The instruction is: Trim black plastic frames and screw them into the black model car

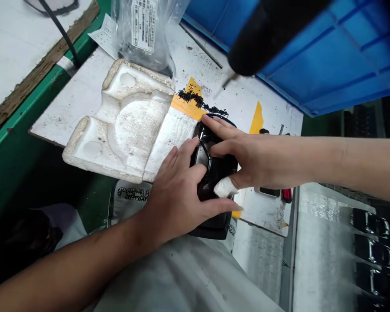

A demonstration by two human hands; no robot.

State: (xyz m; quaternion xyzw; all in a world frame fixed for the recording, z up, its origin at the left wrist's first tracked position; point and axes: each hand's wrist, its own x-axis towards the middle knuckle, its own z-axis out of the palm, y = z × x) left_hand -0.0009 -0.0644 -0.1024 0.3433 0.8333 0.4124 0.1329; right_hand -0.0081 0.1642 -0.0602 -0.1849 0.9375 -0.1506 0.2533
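A glossy black plastic part [214,173] lies on the white work board [78,95], just right of a white foam mould [123,121]. My left hand [182,195] wraps around its near side, thumb along the lower edge and fingers on top. My right hand [250,156] grips its far side, fingers pressed on the upper surface and a white-taped thumb [225,187] against the front. Most of the part is hidden under both hands.
A blue plastic crate [328,56] stands at the back right, with a dark blurred object [266,30] in front of it. A clear plastic bag [146,30] lies behind the foam. Black crumbs [195,97] lie on yellow tape. Several black parts [373,247] line the right.
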